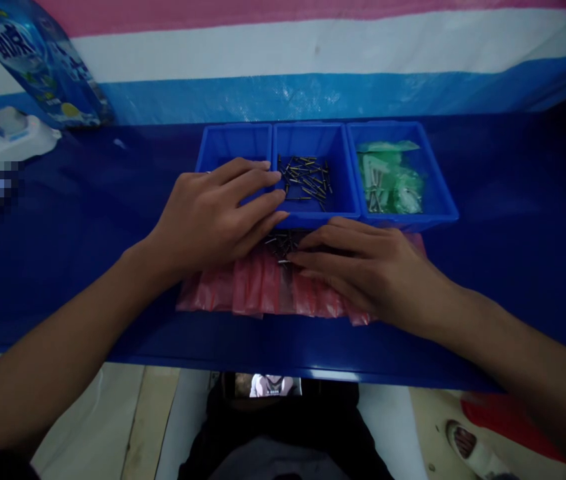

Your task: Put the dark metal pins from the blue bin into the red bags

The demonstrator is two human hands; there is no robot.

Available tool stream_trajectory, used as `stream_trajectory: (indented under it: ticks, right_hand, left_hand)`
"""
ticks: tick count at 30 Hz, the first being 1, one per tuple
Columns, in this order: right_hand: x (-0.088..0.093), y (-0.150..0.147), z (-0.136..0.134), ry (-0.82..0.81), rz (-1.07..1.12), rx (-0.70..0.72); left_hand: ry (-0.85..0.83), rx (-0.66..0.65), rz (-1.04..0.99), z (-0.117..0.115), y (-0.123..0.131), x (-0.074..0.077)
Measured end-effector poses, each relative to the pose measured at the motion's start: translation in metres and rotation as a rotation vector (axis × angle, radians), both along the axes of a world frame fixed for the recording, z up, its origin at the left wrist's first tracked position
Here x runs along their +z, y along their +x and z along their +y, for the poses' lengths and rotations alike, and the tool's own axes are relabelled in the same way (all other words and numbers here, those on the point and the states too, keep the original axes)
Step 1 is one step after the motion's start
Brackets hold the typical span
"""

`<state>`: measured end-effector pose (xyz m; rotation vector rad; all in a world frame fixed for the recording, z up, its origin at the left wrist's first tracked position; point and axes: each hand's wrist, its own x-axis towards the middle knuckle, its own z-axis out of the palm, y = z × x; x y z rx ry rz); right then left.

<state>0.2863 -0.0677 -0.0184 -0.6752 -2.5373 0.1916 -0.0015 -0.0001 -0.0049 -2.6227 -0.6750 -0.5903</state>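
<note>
Three blue plastic bins stand side by side. The middle bin (pixel 313 143) holds several dark metal rivets (pixel 305 179), and the right bin (pixel 397 150) holds green plastic bags (pixel 387 180) of similar pieces. My left hand (pixel 215 217) lies palm down, its fingers spread across the left bin (pixel 233 143) and reaching the middle bin's rim. It holds nothing. My right hand (pixel 367 270) rests with its fingertips at a small heap of rivets (pixel 280 243). That heap lies on a row of red plastic bags (pixel 263 290). Whether those fingers grip any rivets is hidden.
A blue and green detergent bag (pixel 37 67) leans at the back left near a white object (pixel 7 137). The blue-covered table (pixel 63 200) has a front edge below the hands. A striped tarp (pixel 313 93) hangs behind it. A lit phone (pixel 267 385) sits at my lap.
</note>
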Motion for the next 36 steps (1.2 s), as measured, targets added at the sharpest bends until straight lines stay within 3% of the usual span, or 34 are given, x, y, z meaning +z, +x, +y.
stream_trajectory:
  ticks: [10,16,19,21,25,28,33,36]
  right_hand:
    - [0.005,-0.005,-0.001,0.06,0.043,-0.031]
    - [0.001,-0.003,-0.001,0.06,-0.028,0.008]
    - [0.003,-0.005,-0.003,0.078,0.028,-0.009]
    - [0.009,-0.007,-0.007,-0.037,0.129,-0.085]
    - [0.024,-0.005,-0.009,-0.574,0.504,-0.259]
    - [0.029,-0.001,-0.003,-0.81,0.627,-0.298]
    - [0.027,-0.002,0.002,-0.939,0.927,-0.316]
    - [0.027,-0.003,-0.004,-0.705,0.842,-0.326]
  left_hand:
    - [-0.233,-0.056,-0.068,0.008,-0.004,0.005]
    - [-0.035,-0.17,-0.034,0.012,-0.006,0.001]
    - [-0.016,-0.18,-0.042,0.012,-0.007,0.001]
    - [-0.041,-0.153,-0.051,0.011,-0.007,0.001]
    - [-0.103,-0.084,-0.046,0.008,-0.004,0.002]
    - [-0.05,-0.116,-0.051,0.007,-0.003,0.003]
    - [0.024,-0.188,-0.042,0.007,-0.003,0.006]
    - [0.011,-0.173,-0.039,0.008,-0.004,0.005]
